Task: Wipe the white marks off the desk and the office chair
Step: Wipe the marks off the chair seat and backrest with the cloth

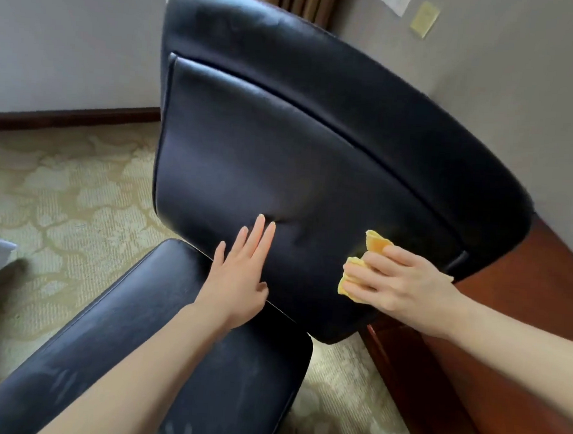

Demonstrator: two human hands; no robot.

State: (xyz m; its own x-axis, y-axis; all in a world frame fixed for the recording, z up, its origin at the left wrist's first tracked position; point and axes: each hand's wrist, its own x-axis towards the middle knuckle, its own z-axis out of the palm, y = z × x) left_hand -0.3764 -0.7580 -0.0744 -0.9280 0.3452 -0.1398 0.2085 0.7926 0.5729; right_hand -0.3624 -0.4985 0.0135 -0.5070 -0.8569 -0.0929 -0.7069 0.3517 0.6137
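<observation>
Two bare hands rest low on the backrest (282, 156) of the black office chair (369, 97). Left of the backrest lies patterned carpet (62, 186); below it the seat (121, 324) carries faint white smears (173, 433). The left hand (241, 274) lies flat on the backrest's lower left, fingers straight, slightly apart. The right hand (398, 284), lower right, clamps curled fingers on a yellow cloth (375, 243) against the backrest. Right of the backrest stands the brown desk (523, 332)
</observation>
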